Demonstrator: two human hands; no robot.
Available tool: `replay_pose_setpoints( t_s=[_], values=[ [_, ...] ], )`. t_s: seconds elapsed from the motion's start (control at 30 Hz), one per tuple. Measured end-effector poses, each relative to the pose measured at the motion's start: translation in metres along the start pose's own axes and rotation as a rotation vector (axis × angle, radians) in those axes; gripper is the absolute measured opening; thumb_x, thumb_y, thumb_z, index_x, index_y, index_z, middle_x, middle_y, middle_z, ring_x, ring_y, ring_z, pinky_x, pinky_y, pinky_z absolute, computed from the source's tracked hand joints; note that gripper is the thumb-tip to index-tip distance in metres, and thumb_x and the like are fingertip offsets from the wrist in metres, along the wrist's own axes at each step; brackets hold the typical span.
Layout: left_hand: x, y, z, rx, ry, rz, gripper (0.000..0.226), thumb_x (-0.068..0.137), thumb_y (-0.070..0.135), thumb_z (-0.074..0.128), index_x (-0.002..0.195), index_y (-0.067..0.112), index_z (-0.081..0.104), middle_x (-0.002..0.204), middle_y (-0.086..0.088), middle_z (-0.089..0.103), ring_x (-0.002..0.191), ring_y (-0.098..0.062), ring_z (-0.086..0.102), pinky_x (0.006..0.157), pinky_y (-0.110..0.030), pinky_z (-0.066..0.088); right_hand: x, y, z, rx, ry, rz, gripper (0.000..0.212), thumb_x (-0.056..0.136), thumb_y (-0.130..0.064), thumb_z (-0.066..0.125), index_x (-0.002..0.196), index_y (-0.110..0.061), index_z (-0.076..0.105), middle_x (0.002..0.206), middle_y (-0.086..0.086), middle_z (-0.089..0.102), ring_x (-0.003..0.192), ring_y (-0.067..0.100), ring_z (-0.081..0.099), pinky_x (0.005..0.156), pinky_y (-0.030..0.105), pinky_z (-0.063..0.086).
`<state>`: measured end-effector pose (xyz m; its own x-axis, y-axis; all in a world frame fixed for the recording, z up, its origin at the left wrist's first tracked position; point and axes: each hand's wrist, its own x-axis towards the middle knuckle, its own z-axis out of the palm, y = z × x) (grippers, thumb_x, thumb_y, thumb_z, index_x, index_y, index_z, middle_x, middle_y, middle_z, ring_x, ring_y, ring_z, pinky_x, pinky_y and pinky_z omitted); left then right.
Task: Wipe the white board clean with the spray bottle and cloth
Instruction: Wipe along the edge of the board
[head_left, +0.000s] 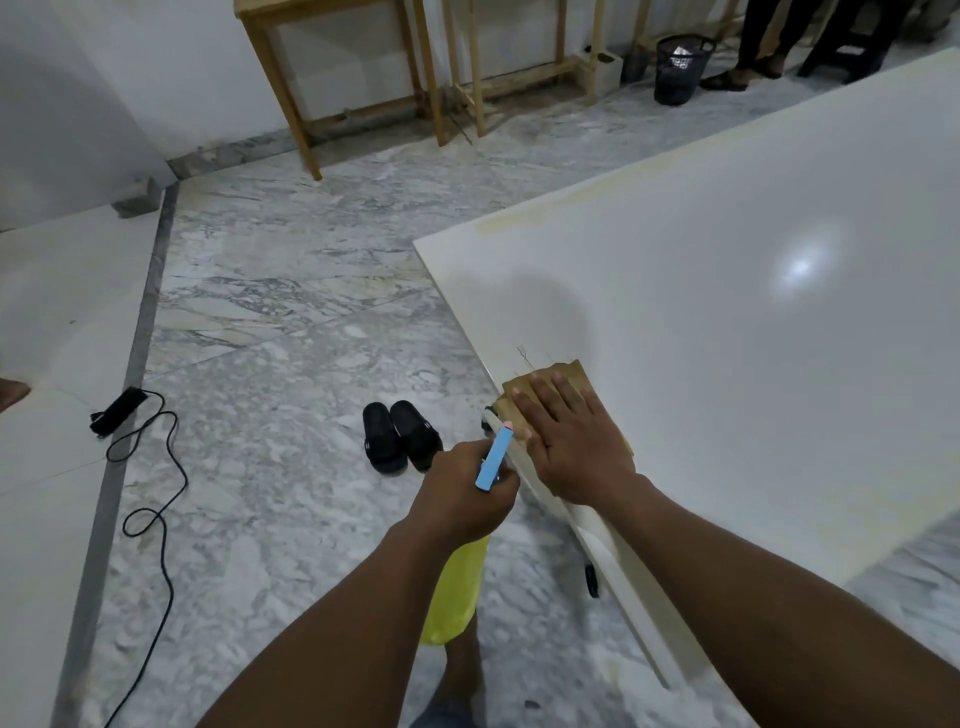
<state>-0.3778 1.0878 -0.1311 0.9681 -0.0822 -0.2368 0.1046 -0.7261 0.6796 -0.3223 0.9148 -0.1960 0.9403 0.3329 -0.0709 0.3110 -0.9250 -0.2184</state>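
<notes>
The large glossy white board (727, 322) lies flat and raised above the grey marbled floor (291, 322), filling the right of the view. The right hand (574, 441) is spread flat, fingers extended, pressing a tan folded cloth (569, 376) onto the board just inside its near-left edge. The left hand (462, 493) is closed around the neck of a yellow plastic spray bottle with a blue trigger head (496, 457); the bottle hangs beside the board edge, over the floor, with its nozzle pointing toward the cloth.

Condition of surface: yellowish staining shows along the far-left edge (545, 208) and faintly along the near-right edge. The centre reflects a ceiling light and appears clean. Judged progress: the stained margins are not yet dealt with.

Risks:
- The cloth sits at the very edge; a stroke toward the left could carry it off the board.
- Spray released from the present position could fall on the floor, leaving a slippery patch where the person's bare foot (457, 675) stands.
- A black cable with power strip (119, 410) lies on the floor to the left; liquid reaching it would be hazardous.
- A pair of black slippers (402, 436) lies near the board, a possible trip point.

Containers: the level of liquid in the spray bottle cannot be determined. A black mesh waste basket (680, 67) at the far wall holds some light-coloured scrap.
</notes>
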Motion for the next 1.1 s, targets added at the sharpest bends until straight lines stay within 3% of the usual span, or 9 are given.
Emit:
replay_pose_setpoints(
  t_s=[0.13, 0.27, 0.37, 0.53, 0.67, 0.8, 0.9, 1.0, 1.1],
  values=[
    [-0.041, 0.018, 0.022, 0.002, 0.001, -0.003, 0.03, 0.092, 0.022, 0.058, 0.065, 0.021, 0.045, 0.06, 0.0, 0.053, 0.061, -0.036, 0.068, 0.063, -0.05, 0.06, -0.07, 0.008, 0.004, -0.001, -0.017, 0.01, 0.065, 0.096, -0.049, 0.006, 0.157, -0.029, 0.015, 0.167, -0.001, 0.006, 0.154, 0.022, -0.001, 0.123, 0.05, 0.008],
    [-0.073, 0.03, 0.04, 0.019, 0.021, -0.024, 0.033, 0.092, 0.018, 0.057, 0.063, 0.019, 0.041, 0.054, 0.004, 0.045, 0.042, -0.009, 0.049, 0.047, -0.022, 0.042, -0.129, 0.012, 0.008, -0.011, -0.015, 0.02, 0.063, 0.098, -0.047, 0.008, 0.158, -0.028, 0.012, 0.167, -0.002, 0.004, 0.154, 0.021, -0.004, 0.124, 0.047, 0.005],
    [-0.093, 0.037, 0.047, -0.022, -0.01, -0.035, 0.029, 0.091, 0.019, 0.057, 0.065, 0.017, 0.044, 0.057, -0.002, 0.052, 0.051, -0.023, 0.068, 0.059, -0.041, 0.062, -0.161, 0.013, 0.008, 0.006, -0.014, 0.026, 0.066, 0.095, -0.047, 0.005, 0.158, -0.027, 0.015, 0.167, -0.001, 0.005, 0.154, 0.021, -0.002, 0.124, 0.047, 0.007],
    [-0.115, 0.048, 0.05, -0.01, -0.018, -0.029, 0.031, 0.089, 0.02, 0.056, 0.063, 0.018, 0.04, 0.056, -0.001, 0.049, 0.063, -0.04, 0.071, 0.066, -0.057, 0.061, -0.192, 0.009, 0.005, 0.048, -0.041, 0.035, 0.071, 0.089, -0.04, 0.006, 0.157, -0.024, 0.019, 0.166, -0.001, 0.007, 0.154, 0.021, 0.0, 0.125, 0.046, 0.007],
    [-0.121, 0.055, 0.044, -0.012, -0.03, -0.046, 0.03, 0.09, 0.02, 0.055, 0.065, 0.016, 0.041, 0.059, -0.003, 0.049, 0.064, -0.041, 0.07, 0.068, -0.055, 0.06, -0.229, 0.009, 0.007, 0.097, 0.161, -0.01, 0.055, 0.088, -0.02, 0.035, 0.139, -0.013, 0.056, 0.149, 0.01, 0.049, 0.142, 0.03, 0.04, 0.111, 0.052, 0.04],
    [-0.121, 0.064, 0.031, -0.025, -0.061, -0.061, 0.025, 0.088, 0.021, 0.054, 0.067, 0.016, 0.04, 0.062, -0.005, 0.051, 0.073, -0.044, 0.073, 0.06, -0.044, 0.052, -0.272, 0.012, 0.009, 0.181, 0.179, -0.074, 0.049, 0.088, -0.011, 0.047, 0.135, -0.013, 0.059, 0.142, 0.009, 0.057, 0.134, 0.028, 0.05, 0.107, 0.048, 0.043],
    [-0.113, 0.07, 0.017, -0.016, -0.075, -0.052, 0.024, 0.086, 0.023, 0.052, 0.067, 0.016, 0.038, 0.062, -0.004, 0.05, 0.073, -0.044, 0.073, 0.06, -0.042, 0.049, -0.257, 0.007, -0.028, 0.581, 0.187, 0.21, 0.038, 0.1, -0.018, 0.039, 0.13, -0.021, 0.061, 0.12, -0.001, 0.069, 0.105, 0.02, 0.067, 0.087, 0.032, 0.053],
    [-0.1, 0.076, 0.003, 0.004, -0.056, -0.015, 0.03, 0.09, 0.02, 0.053, 0.065, 0.018, 0.036, 0.059, -0.001, 0.046, 0.062, -0.039, 0.065, 0.061, -0.042, 0.047, -0.216, 0.01, -0.085, 1.446, 0.227, 0.755, 0.027, 0.099, -0.023, 0.047, 0.11, -0.015, 0.071, 0.102, 0.006, 0.075, 0.088, 0.022, 0.071, 0.077, 0.035, 0.055],
    [-0.082, 0.08, -0.016, 0.039, -0.071, 0.035, 0.032, 0.091, 0.019, 0.055, 0.064, 0.019, 0.039, 0.061, -0.002, 0.052, 0.063, -0.037, 0.066, 0.067, -0.05, 0.057, -0.183, 0.01, -0.124, 2.205, 0.153, 0.84, 0.036, 0.096, -0.035, 0.046, 0.101, -0.009, 0.071, 0.092, 0.013, 0.074, 0.081, 0.028, 0.072, 0.078, 0.043, 0.059]
  ],
)
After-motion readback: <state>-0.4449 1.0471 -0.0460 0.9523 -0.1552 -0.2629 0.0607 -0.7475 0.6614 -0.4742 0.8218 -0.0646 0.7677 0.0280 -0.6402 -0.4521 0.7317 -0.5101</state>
